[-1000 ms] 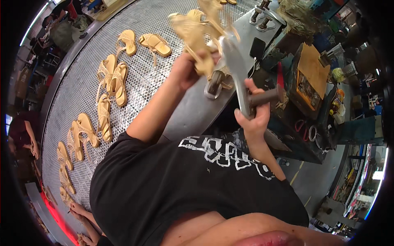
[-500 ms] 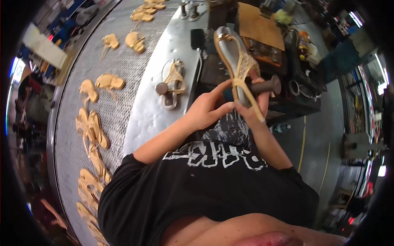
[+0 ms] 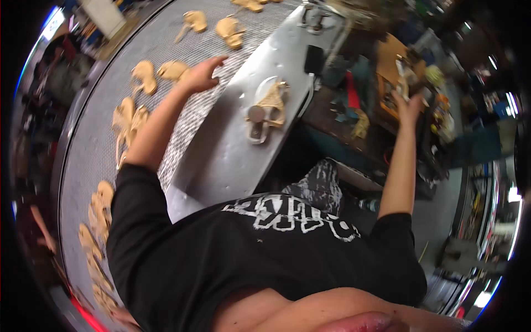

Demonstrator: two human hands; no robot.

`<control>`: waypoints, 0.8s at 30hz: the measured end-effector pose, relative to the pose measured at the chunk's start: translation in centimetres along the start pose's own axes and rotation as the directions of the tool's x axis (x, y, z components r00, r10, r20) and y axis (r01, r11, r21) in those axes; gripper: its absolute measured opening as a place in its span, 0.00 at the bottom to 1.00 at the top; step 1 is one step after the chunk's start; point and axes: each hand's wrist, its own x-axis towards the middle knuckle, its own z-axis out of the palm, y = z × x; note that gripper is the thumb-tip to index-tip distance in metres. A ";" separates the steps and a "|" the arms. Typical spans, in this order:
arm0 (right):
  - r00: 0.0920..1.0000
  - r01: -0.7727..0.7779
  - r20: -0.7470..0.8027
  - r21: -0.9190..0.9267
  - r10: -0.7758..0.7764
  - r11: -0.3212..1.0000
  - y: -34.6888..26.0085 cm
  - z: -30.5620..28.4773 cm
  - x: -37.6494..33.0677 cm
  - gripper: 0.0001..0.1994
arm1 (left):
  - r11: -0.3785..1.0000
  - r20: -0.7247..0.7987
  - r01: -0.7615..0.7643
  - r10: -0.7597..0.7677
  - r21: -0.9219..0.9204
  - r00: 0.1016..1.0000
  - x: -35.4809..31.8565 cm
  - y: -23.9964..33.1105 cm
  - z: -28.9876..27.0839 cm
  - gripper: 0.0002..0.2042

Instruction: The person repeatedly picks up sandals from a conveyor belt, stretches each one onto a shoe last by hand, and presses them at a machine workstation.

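Stretched out over the mesh belt, my left hand (image 3: 201, 75) holds nothing and has its fingers apart. A tan sandal piece (image 3: 173, 69) lies beside it, partly covered by the wrist. Far to the right, my right hand (image 3: 410, 105) is closed round a strappy sandal on a shoe last (image 3: 405, 74), blurred and raised by a brown board. On the metal table between my arms stands another shoe last with a woven tan upper (image 3: 270, 99). A round brown knob (image 3: 255, 114) sits at its near end.
Several tan sandal pieces (image 3: 144, 76) lie along the mesh belt (image 3: 160, 44) on the left. The bare metal table (image 3: 221, 160) runs beside it. At right stands a dark workbench (image 3: 326, 127) with a brown board (image 3: 390, 52), a red strip (image 3: 352, 90) and scraps.
My hands have parted: the left swung out over the belt, the right carried the sandal on its last away to the far right. The view has turned and shifted.
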 end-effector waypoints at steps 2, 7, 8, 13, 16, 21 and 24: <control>1.000 -0.018 -0.003 0.055 0.018 0.998 -0.7 -1.1 0.6 0.31 | 0.960 0.323 0.040 -0.132 0.275 0.937 -1.8 -7.9 -0.2 0.37; 0.968 -0.247 0.049 0.043 0.245 0.968 -2.5 -2.0 1.2 0.25 | 0.904 0.311 -0.198 0.077 0.378 0.947 -0.5 -12.3 1.8 0.25; 0.971 -0.233 0.062 0.016 0.232 0.972 -2.6 -1.9 1.5 0.25 | 0.907 0.305 -0.190 0.073 0.375 0.949 0.4 -12.5 1.8 0.25; 0.983 -0.169 0.026 -0.237 0.180 0.957 -1.6 -1.6 1.6 0.21 | 0.926 -0.076 0.250 -0.281 -0.283 0.957 3.1 -3.4 -5.7 0.23; 0.982 -0.179 0.024 -0.206 0.188 0.962 -0.4 -1.2 2.0 0.21 | 0.762 -0.553 -0.254 -0.160 -0.596 0.818 0.8 -1.1 -10.8 0.28; 0.983 -0.181 -0.059 -0.171 0.173 0.969 -2.6 -0.3 -1.2 0.33 | 0.607 -0.336 -0.111 -0.270 -0.787 0.902 -5.5 6.1 -7.6 0.46; 0.953 -0.284 -0.034 0.251 0.301 0.925 -11.0 1.3 -6.8 0.30 | 0.515 -0.178 -0.018 -0.263 -0.857 0.948 -10.0 11.6 0.0 0.35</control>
